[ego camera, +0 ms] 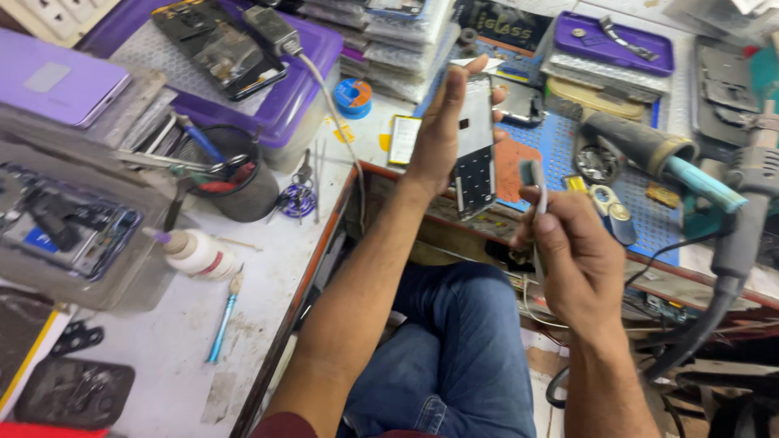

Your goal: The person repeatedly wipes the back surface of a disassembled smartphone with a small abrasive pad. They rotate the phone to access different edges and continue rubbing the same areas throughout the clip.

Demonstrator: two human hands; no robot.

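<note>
The left hand (442,130) is raised above the front edge of the workbench (268,243), fingers curled round the long edges of an opened phone frame (475,146), a narrow silver panel held upright with its inner side turned toward the camera. The thumb lies along the left edge and the fingertips show past the top and right edge, so the hand is closed firmly on the frame.

The right hand (572,259) is just below and to the right of the frame, close to it but apart. Its fingers are bunched into a pinch on a thin pale tool (535,182) that stands upright, the flat grey tip rising above the fingers near the frame's lower right corner. Whether the tip touches the frame cannot be told.

Both forearms reach over the person's lap in blue jeans (454,357), in front of the bench's orange-trimmed edge.

On the bench to the left stand a dark cup of tools (239,182), a small white glue bottle (195,253) and a blue-handled brush (223,320) lying near the front edge. Behind the frame lies a blue perforated mat (560,154), and at the right edge a hot-air handpiece (649,150) with a light blue grip.
</note>
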